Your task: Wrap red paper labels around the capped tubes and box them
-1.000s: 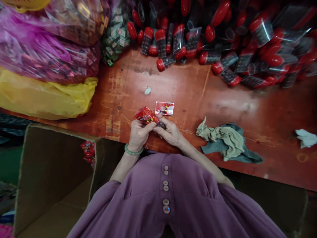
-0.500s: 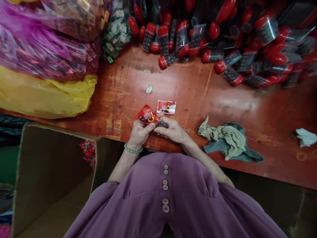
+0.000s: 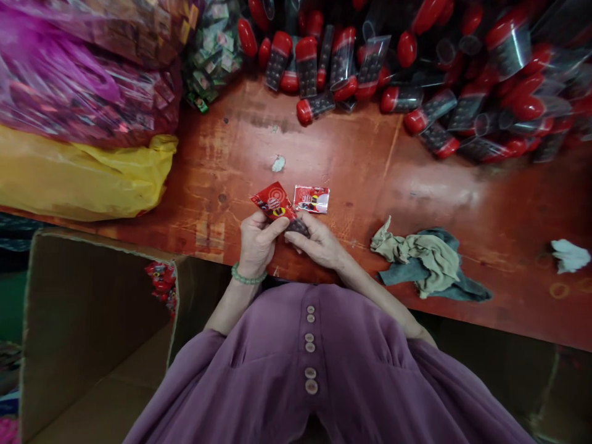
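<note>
My left hand point(image 3: 259, 243), with a green bead bracelet at the wrist, pinches a red printed packet point(image 3: 276, 198) between thumb and fingers. The packet is tilted, its upper left corner pointing away from me. At its lower right end sits a dark, bumpy piece point(image 3: 298, 227), which my right hand point(image 3: 320, 242) grips with thumb and fingers. Whether this piece is partly inside the packet or only against it, I cannot tell. Just beyond my right fingertips a second red and silver packet point(image 3: 311, 199) lies flat on the wooden table point(image 3: 351, 160).
Clear tubes with red caps and dark bumpy contents point(image 3: 306, 65) are heaped along the back. Bags of small packets point(image 3: 139, 105) and a yellow bag point(image 3: 83, 176) fill the left. A crumpled cloth point(image 3: 428, 259) lies right. A cardboard box point(image 3: 92, 308) stands below left.
The red packet has turned a little more upright and shifted slightly away from me. My right hand has moved slightly left with the dark piece. The camera view has shifted slightly.
</note>
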Motion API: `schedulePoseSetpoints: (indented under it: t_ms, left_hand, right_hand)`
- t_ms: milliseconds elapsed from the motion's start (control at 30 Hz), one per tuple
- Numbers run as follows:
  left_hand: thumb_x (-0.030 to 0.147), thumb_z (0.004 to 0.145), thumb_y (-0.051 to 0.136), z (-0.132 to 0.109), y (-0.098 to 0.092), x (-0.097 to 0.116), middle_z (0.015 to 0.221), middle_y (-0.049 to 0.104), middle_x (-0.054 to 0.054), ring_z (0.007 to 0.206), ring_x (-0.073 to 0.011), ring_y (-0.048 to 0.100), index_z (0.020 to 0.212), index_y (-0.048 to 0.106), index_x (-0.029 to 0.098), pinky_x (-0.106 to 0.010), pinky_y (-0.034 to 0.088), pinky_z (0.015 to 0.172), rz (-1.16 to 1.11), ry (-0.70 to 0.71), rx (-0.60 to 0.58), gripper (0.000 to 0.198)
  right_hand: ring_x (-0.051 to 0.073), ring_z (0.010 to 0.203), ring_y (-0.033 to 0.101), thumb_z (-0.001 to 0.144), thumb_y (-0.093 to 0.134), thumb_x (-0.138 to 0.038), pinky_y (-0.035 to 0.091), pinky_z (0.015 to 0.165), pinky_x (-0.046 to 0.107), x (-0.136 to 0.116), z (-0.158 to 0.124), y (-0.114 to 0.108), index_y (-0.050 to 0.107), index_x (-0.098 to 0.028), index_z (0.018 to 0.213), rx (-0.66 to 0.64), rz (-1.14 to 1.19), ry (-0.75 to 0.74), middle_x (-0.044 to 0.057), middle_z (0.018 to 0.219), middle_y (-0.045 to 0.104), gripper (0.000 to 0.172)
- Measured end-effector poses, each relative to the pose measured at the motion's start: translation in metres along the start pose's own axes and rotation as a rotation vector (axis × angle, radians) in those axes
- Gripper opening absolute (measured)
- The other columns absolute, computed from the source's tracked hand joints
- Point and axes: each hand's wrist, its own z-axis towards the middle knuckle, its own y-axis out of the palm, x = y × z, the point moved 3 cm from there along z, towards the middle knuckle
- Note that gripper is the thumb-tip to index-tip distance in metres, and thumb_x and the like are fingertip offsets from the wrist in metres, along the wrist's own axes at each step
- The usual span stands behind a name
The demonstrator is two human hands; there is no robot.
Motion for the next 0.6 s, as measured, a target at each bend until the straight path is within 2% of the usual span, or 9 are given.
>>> schedulePoseSetpoints:
  t_ms: [100,233,300,400,467,600]
  left_hand:
    - [0.048,0.066,0.085,-0.003,0.006,0.001,0.071,0.073,-0.002,0.045,-0.009,0.055,0.089,0.077,0.017,-0.026,0.051,0.048,-0.04,-0.077,-0.119,0.039]
    - [0.045,0.071,0.082,-0.007,0.003,0.005,0.091,0.078,-0.009,0.048,-0.0112,0.06,0.09,0.078,0.015,-0.028,0.056,0.051,-0.001,-0.112,-0.286,0.036]
    - [0.046,0.071,0.082,-0.006,0.001,0.007,0.096,0.078,-0.011,0.049,-0.0118,0.061,0.088,0.078,0.015,-0.029,0.057,0.051,0.01,-0.123,-0.315,0.036]
    - [0.047,0.069,0.083,-0.002,0.002,0.01,0.096,0.078,-0.01,0.051,-0.0125,0.063,0.091,0.077,0.017,-0.026,0.054,0.049,-0.024,-0.126,-0.268,0.038]
    - [0.044,0.066,0.085,0.0,0.005,0.012,0.095,0.079,-0.008,0.061,-0.0154,0.069,0.093,0.077,0.019,-0.027,0.057,0.055,-0.081,-0.095,-0.203,0.037]
    - [0.042,0.063,0.088,0.004,0.008,0.011,0.083,0.078,-0.005,0.076,-0.0202,0.073,0.085,0.077,0.02,-0.033,0.061,0.075,-0.115,-0.041,-0.141,0.033]
  right_hand:
    - [0.005,0.051,0.043,0.09,0.064,-0.048,0.035,0.047,0.02,0.0,-0.002,-0.002,0.051,-0.02,0.099,-0.063,0.08,-0.006,-0.006,0.073,0.055,0.033]
    - [0.003,0.047,0.041,0.087,0.067,-0.051,0.033,0.045,0.019,0.003,-0.003,-0.001,0.052,-0.018,0.086,-0.185,0.205,0.042,-0.005,0.07,0.056,0.037]
    - [0.003,0.047,0.042,0.087,0.068,-0.05,0.033,0.045,0.019,0.003,-0.002,-0.001,0.052,-0.017,0.083,-0.206,0.215,0.042,-0.005,0.069,0.056,0.037]
    - [0.004,0.047,0.042,0.088,0.067,-0.048,0.034,0.045,0.019,0.002,0.001,0.0,0.052,-0.018,0.092,-0.183,0.166,0.041,-0.005,0.071,0.055,0.033]
    - [0.006,0.051,0.045,0.09,0.065,-0.045,0.038,0.048,0.02,0.0,0.002,0.0,0.053,-0.019,0.102,-0.12,0.062,0.021,-0.005,0.073,0.056,0.03]
    - [0.015,0.086,0.059,0.09,0.062,-0.036,0.05,0.08,0.029,-0.007,0.003,-0.001,0.056,-0.02,0.113,0.038,-0.21,-0.113,0.002,0.096,0.064,0.029]
